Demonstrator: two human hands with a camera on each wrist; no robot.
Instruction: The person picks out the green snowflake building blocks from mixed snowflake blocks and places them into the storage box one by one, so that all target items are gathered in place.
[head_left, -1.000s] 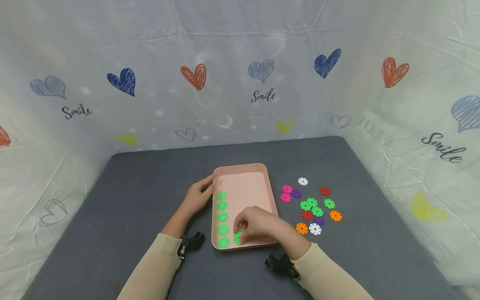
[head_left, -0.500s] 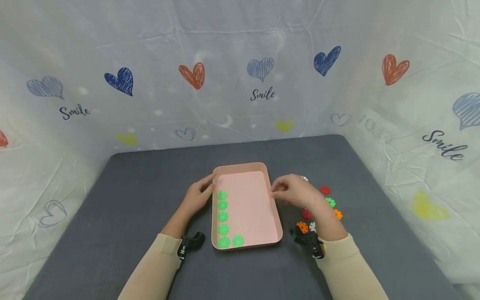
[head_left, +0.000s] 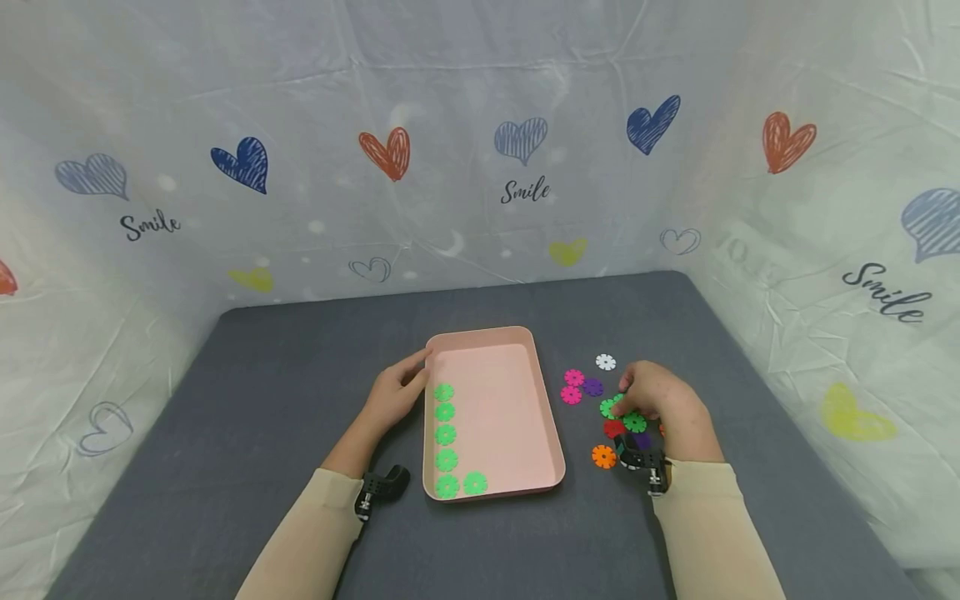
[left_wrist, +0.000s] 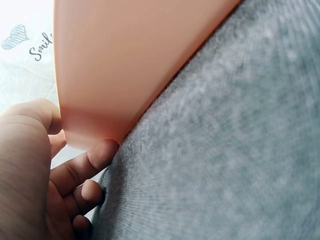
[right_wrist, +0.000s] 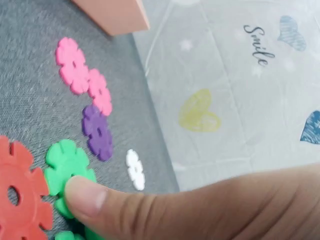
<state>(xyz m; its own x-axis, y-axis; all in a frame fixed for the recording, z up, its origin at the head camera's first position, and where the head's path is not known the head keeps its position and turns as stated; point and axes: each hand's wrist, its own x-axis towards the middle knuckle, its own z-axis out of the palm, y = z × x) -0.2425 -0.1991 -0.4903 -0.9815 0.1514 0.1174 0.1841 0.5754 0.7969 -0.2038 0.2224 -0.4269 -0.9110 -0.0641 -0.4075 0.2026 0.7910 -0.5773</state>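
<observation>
A shallow pink tray (head_left: 498,392) lies on the table, with a column of several green notched discs (head_left: 446,434) along its left side and another green disc (head_left: 475,483) at its lower edge. My left hand (head_left: 393,392) rests against the upper left of the tray; its thumb and fingertips touch the tray corner in the left wrist view. To the right of the tray, my right hand (head_left: 660,396) is over a cluster of green discs (head_left: 634,423), thumb and forefinger apart. Its thumb (right_wrist: 87,197) overlaps a green disc (right_wrist: 65,160) in the right wrist view.
Pink discs (head_left: 572,386), a purple disc (head_left: 593,387) and a white disc (head_left: 606,362) lie between the tray and my right hand. A red disc (head_left: 613,428) and an orange disc (head_left: 603,457) lie nearer me. A printed cloth (head_left: 450,200) hangs behind the table.
My right hand has let go of the green disc at the tray's lower edge and moved right, out of the tray, to the loose green discs. My left hand has stayed put.
</observation>
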